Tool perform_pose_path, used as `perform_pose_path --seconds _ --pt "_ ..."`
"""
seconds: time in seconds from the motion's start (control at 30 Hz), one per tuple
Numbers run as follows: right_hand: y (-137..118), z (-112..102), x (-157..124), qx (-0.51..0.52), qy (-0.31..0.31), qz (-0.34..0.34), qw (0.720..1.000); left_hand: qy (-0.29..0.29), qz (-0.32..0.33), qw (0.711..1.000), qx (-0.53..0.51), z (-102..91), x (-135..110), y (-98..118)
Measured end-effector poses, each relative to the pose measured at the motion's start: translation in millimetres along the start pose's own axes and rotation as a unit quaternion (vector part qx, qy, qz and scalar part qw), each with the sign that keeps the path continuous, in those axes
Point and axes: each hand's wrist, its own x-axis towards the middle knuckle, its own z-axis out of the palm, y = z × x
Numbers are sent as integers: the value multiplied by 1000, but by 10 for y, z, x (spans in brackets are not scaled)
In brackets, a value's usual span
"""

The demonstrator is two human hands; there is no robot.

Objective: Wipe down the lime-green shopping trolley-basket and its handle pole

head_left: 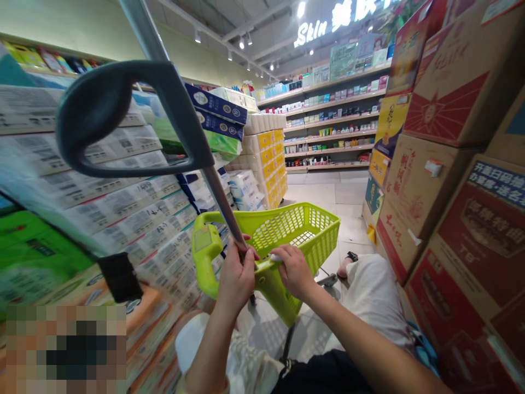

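A lime green shopping basket [303, 230] stands on the floor in front of me. A grey metal pull rod with a dark loop handle [123, 115] rises from it toward the camera. My left hand [235, 276] is wrapped round the base of that rod at the basket's near rim. My right hand [293, 268] rests on the same rim, fingers curled over a small white part there. The basket's inside looks bare through its mesh.
Stacked tissue packs [123, 213] line the left side. Brown and red cardboard cartons [447, 164] are piled on the right. A tiled aisle [328, 191] runs ahead to shelves of bottles [332, 126]. My knee in white cloth [369, 290] is beside the basket.
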Motion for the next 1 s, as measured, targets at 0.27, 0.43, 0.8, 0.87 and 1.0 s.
perform_pose_path --seconds 0.27,0.43,0.8,0.87,1.0 --pt "-270 76 20 37 -50 -72 995 20 42 998 45 -29 8 -19" --pt "-106 23 27 -21 -29 5 999 30 38 997 52 -42 2 26" --pt "-187 30 40 -33 -62 -20 997 34 51 995 84 -35 4 -73" --pt "-147 1 43 -65 -50 18 996 34 50 994 87 -34 3 -75" --pt "-314 14 48 -73 -64 -5 995 46 52 993 95 -30 10 -88"
